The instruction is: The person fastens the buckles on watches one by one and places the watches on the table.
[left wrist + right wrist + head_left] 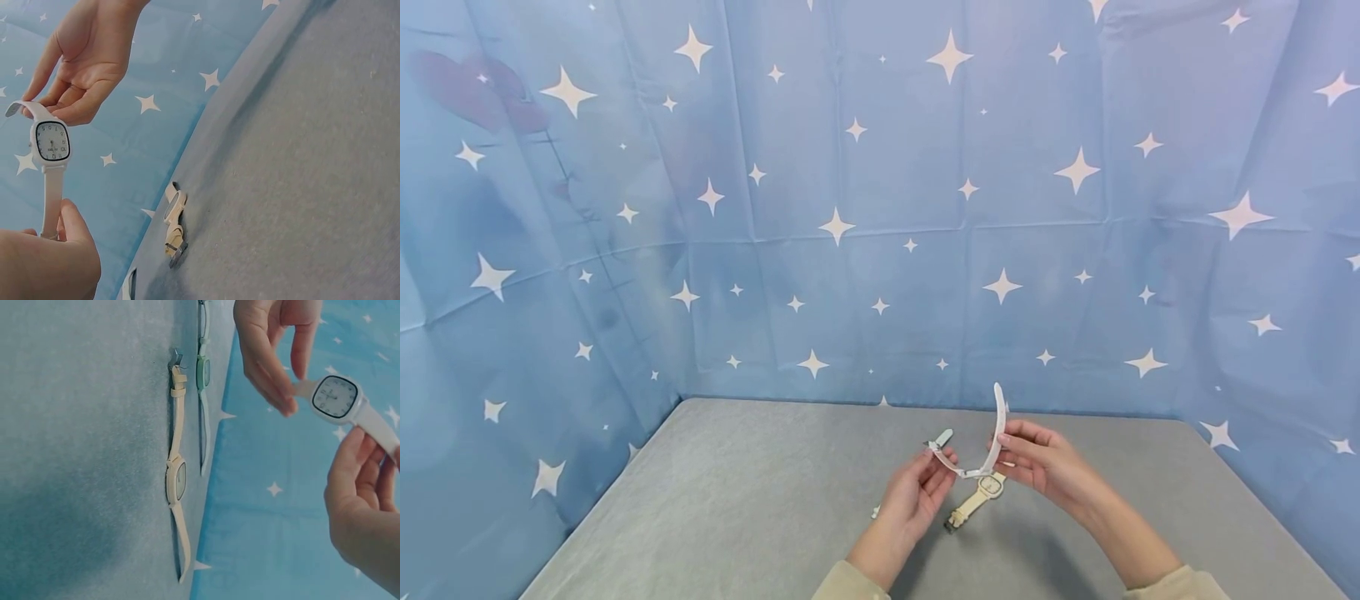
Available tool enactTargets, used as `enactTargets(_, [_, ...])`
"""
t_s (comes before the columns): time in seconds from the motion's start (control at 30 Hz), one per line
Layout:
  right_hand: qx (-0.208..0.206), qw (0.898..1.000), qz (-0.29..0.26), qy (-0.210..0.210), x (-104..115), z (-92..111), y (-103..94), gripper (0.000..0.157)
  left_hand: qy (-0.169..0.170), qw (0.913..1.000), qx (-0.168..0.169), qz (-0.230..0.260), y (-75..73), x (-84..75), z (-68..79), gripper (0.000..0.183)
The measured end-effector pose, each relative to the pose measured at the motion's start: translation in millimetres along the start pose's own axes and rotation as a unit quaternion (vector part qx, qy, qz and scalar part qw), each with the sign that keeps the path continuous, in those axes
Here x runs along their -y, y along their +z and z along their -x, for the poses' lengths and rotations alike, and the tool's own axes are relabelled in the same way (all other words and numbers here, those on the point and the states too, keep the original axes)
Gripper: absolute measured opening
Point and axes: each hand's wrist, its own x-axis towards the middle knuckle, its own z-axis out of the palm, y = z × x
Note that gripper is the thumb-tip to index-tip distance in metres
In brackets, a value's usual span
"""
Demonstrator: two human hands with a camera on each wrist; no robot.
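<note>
A white wristwatch (pixel 52 140) with a square dial is held up above the table between both hands, its straps curving in the head view. My left hand (pixel 913 500) pinches one strap near the buckle end. The other strap (pixel 997 433) is held between the thumb and fingers of my right hand (pixel 1048 467), close to the case, and its tip sticks up free. Below them a cream wristwatch (pixel 972 507) lies on the table. Beside it lies a pale green wristwatch (pixel 204 372); my left hand mostly hides it in the head view.
A grey cloth-covered table (pixel 700 500) spreads under the hands. Behind it and at both sides hangs a blue curtain (pixel 895 183) with white stars, meeting the table's far edge.
</note>
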Motion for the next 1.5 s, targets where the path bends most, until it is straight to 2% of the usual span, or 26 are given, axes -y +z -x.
enactTargets(0.27, [0.009, 1.000, -0.015, -0.005, -1, 2, -2.8, 0.020, 0.005, 0.9999, -0.008, 0.006, -3.6, -2.5, -0.4, 0.038])
enactTargets(0.43, [0.008, 1.000, -0.030, -0.006, -2, 3, -4.8, 0.024, 0.012, 0.9999, 0.002, 0.008, -4.5, -3.1, 0.2, 0.021])
enactTargets(0.53, [-0.010, 1.000, -0.027, -0.006, -2, 3, -4.0, 0.022, 0.017, 0.9998, 0.008, 0.010, -4.5, -3.5, 1.0, 0.014])
enactTargets(0.63, [-0.052, 0.999, -0.012, -0.007, -4, 3, -2.0, 0.019, 0.022, 0.9996, 0.011, 0.011, -4.7, -4.3, 1.7, 0.013])
enactTargets(0.77, [-0.113, 0.993, 0.018, -0.015, -5, 3, 1.6, 0.015, 0.031, 0.9994, 0.012, 0.011, -4.7, -5.0, 1.6, 0.014])
enactTargets(0.9, [-0.148, 0.988, 0.038, -0.018, -7, 3, 3.6, 0.015, 0.042, 0.9990, 0.004, 0.015, -4.7, -5.3, 1.1, 0.014])
enactTargets(1.13, [-0.162, 0.985, 0.044, -0.025, -9, 2, 4.1, 0.018, 0.061, 0.9976, -0.023, 0.023, -4.7, -6.9, 0.9, 0.009])
enactTargets(1.5, [-0.166, 0.983, 0.040, -0.064, -15, 1, 7.6, 0.020, 0.074, 0.9961, -0.023, 0.041, -6.2, -11.8, -1.4, 0.009])
